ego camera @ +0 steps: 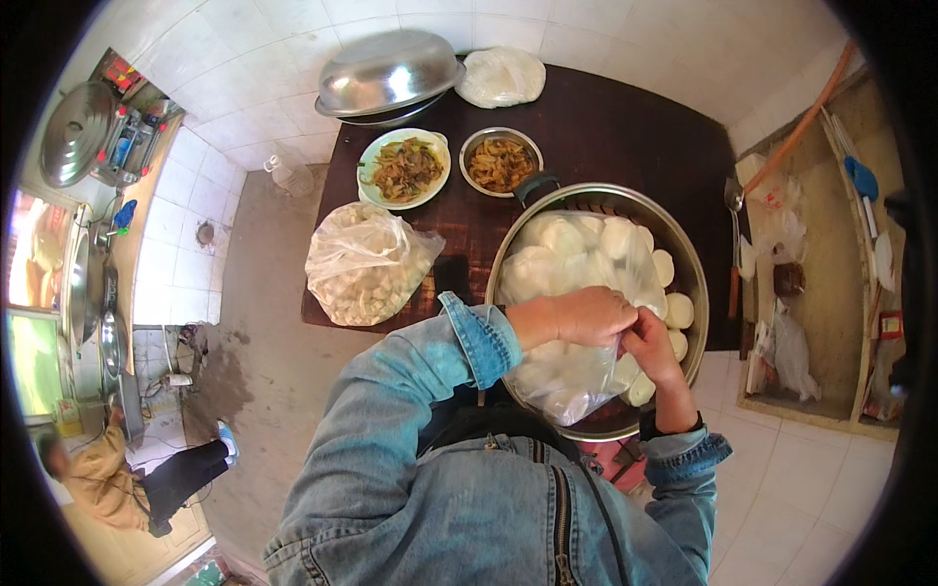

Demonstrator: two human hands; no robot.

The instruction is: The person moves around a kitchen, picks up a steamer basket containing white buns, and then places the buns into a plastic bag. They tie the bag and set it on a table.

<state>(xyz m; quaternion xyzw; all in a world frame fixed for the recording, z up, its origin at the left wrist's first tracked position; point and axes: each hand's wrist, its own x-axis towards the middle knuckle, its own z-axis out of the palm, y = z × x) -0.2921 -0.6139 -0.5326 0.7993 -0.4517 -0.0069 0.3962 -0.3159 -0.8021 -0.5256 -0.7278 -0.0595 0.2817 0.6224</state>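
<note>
Both hands are together at the gathered mouth of a clear plastic bag (564,256), which holds several white steamed buns. My left hand (590,315) reaches across the bag and pinches its film. Against its fingertips, my right hand (654,348) grips the same film from the right. The bag lies in a wide metal steamer pot (702,293) with a dark side handle (538,187). Loose steamed buns (678,310) sit along the pot's right inner side, outside the bag. My hands partly cover the bag's mouth.
On the dark table (630,124) are a bag of pale cubes (359,278), a plate of cooked food (407,168), a metal bowl of food (501,162), a domed metal lid (396,73) and a white bag (502,77). Another person (110,476) is at the left counter. Shelves (821,293) stand right.
</note>
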